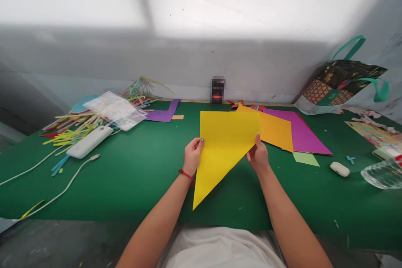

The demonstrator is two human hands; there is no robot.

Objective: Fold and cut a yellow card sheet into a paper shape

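Observation:
Both my hands hold up a sheet of yellow paper [224, 146] above the green table. The sheet has a straight top edge and a slanting lower right edge that runs down to a point at the bottom left. My left hand [193, 153] grips its left edge, thumb in front and the other fingers mostly behind. At the right corner my right hand [258, 153] pinches the paper, with the thumb on the edge and fingers partly behind it. Just beyond my right hand lies an orange sheet [276, 130], overlapping a magenta sheet [303, 134].
To the left are a pile of coloured paper strips [91, 121], a plastic bag [117, 109], a white power bank [90, 141] and a cable [67, 186]. A white earbud case [339, 169], a clear bottle [381, 173] and a patterned bag [336, 88] stand right. Purple paper [160, 115] lies behind.

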